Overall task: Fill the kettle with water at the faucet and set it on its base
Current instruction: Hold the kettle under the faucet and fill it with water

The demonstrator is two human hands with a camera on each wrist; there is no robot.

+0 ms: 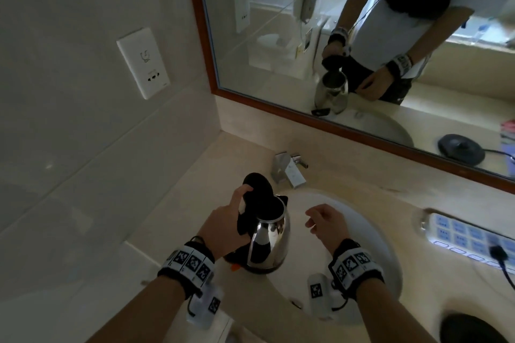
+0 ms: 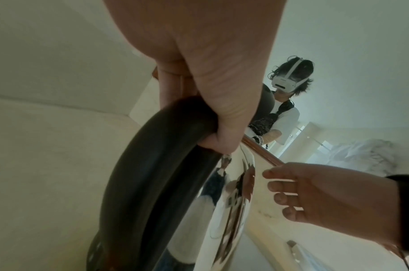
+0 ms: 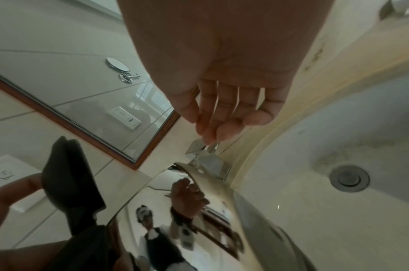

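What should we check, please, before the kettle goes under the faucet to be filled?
1. Lid open: ok, it stands raised above the kettle mouth.
2. Grip on the kettle: ok, left hand is curled round the black handle.
3. Right hand free for the tap: ok, it holds nothing.
4. Kettle mouth under the faucet spout: not ok, the kettle stands in front of it.
5. Water running: cannot tell; no stream shows.
6. Base ready: cannot tell, only partly in view at the counter's right.
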